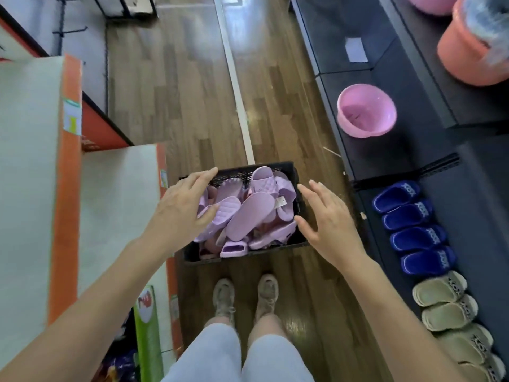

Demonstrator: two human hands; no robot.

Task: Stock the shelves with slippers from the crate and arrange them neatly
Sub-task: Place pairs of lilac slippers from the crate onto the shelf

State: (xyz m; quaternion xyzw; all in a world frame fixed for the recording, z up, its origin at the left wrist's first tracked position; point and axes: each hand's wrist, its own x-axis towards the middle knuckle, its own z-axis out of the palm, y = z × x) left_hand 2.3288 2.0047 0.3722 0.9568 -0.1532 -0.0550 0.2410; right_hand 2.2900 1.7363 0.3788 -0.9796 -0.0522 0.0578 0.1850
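The left hand (187, 205) covers the left rim of the black crate (275, 167) and several of the lilac slippers (248, 213) heaped inside. We cannot tell whether its spread, relaxed fingers touch the rim or a slipper. The right hand (330, 216) hides the crate's right wall. Its fingers are straight and apart, gripping nothing, and contact with the crate is unclear. The slippers lie jumbled, some sole up, and those at the bottom are buried. A small tag (280, 202) on one is too small to read.

Right of the crate, a row of blue slippers (410, 224) sits on a low dark shelf (385, 150). Nearer the person than these, beige slippers (446, 304) run out of the frame's lower corner. On the same shelf, beyond the crate, stands a pink basin (366, 110). Farther up, a salmon bucket (468, 53) is cut off by the edge, and the wrapped contents inside it are blurred.

The crate rests on a wood-plank floor (179, 92), with a pale strip (237, 78) running away from its far side. Just in front of the crate stand the person's two beige shoes (225, 296). Left of the crate rise orange-edged shelves (68, 188). The packages beneath them are hard to make out.
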